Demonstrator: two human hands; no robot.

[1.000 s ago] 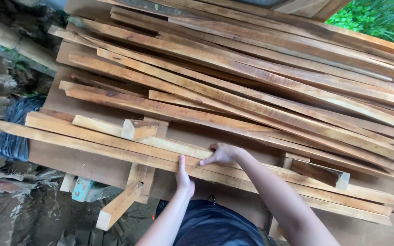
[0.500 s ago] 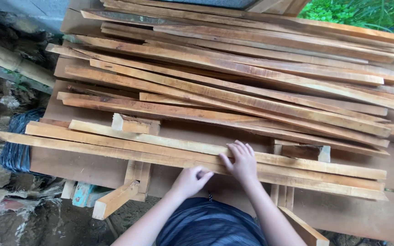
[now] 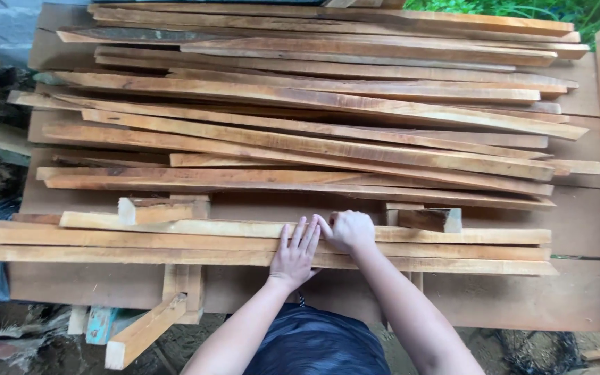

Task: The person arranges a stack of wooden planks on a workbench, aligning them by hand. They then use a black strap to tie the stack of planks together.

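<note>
A: What is the person working on right now?

B: They are handling the nearest long planks (image 3: 175,239) of the stack, the ones lying directly under both hands. By my reading they are sorting or picking a strip out of the pile, and are only getting a hold on it.

A: What are the hands doing?

B: The left hand (image 3: 294,253) is lying flat with fingers spread, pressing on the planks. The right hand (image 3: 350,231), touching it just to its right, is curling into a loose fist, knuckles up, fingertips seemingly hooking a plank edge; I cannot tell whether it is truly gripping.

A: What would a next move call for?

B: Probably a firm pinch before lifting or sliding, while minding the small wood block (image 3: 430,219) just beyond the right hand
</note>
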